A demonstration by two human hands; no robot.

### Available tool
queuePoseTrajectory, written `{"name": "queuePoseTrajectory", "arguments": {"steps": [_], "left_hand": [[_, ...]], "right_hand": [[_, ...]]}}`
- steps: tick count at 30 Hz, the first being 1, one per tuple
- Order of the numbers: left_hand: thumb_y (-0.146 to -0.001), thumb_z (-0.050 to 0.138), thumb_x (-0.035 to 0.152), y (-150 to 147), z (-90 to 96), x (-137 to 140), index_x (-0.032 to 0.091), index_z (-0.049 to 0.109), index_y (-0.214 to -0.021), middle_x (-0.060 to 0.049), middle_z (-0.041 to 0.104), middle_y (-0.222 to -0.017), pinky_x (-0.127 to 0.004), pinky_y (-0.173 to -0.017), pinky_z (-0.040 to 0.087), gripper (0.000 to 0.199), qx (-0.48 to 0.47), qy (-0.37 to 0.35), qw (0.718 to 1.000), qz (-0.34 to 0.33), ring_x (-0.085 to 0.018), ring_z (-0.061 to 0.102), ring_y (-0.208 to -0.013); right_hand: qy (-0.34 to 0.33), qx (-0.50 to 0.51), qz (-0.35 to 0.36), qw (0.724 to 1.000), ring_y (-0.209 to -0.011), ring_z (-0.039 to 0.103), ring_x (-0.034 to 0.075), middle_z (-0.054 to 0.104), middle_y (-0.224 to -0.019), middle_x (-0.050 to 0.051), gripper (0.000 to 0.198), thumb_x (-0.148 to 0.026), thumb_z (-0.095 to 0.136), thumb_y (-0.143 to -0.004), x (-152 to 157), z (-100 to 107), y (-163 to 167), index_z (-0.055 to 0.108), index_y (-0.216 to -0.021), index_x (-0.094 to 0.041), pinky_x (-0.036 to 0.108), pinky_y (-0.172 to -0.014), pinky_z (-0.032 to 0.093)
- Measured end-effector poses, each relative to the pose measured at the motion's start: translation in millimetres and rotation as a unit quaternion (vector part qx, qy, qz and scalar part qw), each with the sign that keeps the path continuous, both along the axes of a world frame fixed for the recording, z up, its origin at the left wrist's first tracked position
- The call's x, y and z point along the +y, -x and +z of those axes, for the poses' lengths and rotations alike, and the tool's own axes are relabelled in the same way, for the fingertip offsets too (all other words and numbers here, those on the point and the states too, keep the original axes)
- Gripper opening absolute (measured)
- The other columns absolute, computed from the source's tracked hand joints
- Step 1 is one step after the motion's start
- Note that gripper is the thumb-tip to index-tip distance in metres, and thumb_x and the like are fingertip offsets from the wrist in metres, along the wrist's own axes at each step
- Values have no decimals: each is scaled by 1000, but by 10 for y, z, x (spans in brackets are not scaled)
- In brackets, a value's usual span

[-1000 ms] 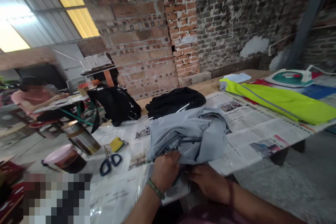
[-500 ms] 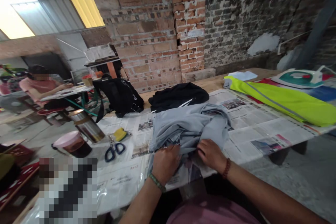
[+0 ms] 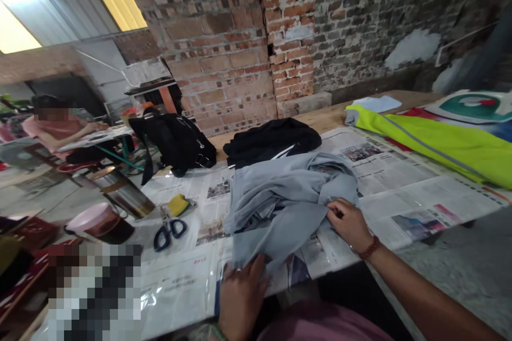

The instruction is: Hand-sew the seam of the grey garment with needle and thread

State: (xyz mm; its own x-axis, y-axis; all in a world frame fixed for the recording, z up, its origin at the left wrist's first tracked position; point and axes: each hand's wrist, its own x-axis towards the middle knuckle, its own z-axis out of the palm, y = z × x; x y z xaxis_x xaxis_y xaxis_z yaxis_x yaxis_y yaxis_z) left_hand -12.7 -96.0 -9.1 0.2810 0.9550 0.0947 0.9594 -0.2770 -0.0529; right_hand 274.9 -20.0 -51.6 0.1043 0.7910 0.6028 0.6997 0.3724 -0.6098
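A crumpled light grey garment (image 3: 280,192) lies on the newspaper-covered table in front of me, its exact kind hidden by the folds. My left hand (image 3: 243,293) is at the near edge of the cloth, fingers closed on its lower left corner. On the other side, my right hand (image 3: 351,226) pinches the right part of the fabric between thumb and fingers. A flap of grey cloth is spread between both hands. Directly behind the garment sits a folded black garment (image 3: 272,141) with white stripes.
Left of the cloth lie dark-handled scissors (image 3: 170,232) and a yellow item (image 3: 178,204). Beyond them stand a steel flask (image 3: 124,192) and a pink-lidded cup (image 3: 102,224). A black backpack (image 3: 176,141), neon-yellow garment (image 3: 424,138) and iron (image 3: 472,106) lie farther back. A person (image 3: 60,128) sits at far left.
My left hand has come down toward the table's near edge, drawing the cloth's lower left corner with it. My right hand has shifted right and up, spreading the grey fabric.
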Motion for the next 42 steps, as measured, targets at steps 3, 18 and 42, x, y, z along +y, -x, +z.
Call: {"name": "queuePoseTrajectory", "arguments": {"steps": [3, 18, 42], "left_hand": [[-78, 44, 14, -16, 34, 225, 25, 57, -112, -7, 68, -93, -34, -66, 47, 37, 27, 2, 999, 43, -23, 64, -72], [-76, 46, 52, 393, 505, 411, 30, 60, -102, -1, 68, -91, -31, -72, 45, 37, -36, 130, 991, 23, -21, 63, -82], [-70, 41, -2, -1098, 39, 882, 18, 61, -79, -4, 61, -81, -27, -73, 45, 29, -317, 43, 939, -125, -16, 56, -80]], "right_hand": [[21, 6, 10, 1000, -56, 49, 13, 50, -59, 0, 12, -14, 46, -71, 67, 5, 9, 54, -63, -17, 23, -54, 38], [91, -9, 184, 979, -60, 50, 12, 52, -64, 0, 12, -11, 50, -71, 68, 65, 47, 60, -69, -18, 23, -58, 40], [95, -14, 179, 979, -63, 50, 12, 51, -66, 1, 9, -16, 51, -75, 64, 84, 36, 59, -74, -18, 23, -58, 40]]}}
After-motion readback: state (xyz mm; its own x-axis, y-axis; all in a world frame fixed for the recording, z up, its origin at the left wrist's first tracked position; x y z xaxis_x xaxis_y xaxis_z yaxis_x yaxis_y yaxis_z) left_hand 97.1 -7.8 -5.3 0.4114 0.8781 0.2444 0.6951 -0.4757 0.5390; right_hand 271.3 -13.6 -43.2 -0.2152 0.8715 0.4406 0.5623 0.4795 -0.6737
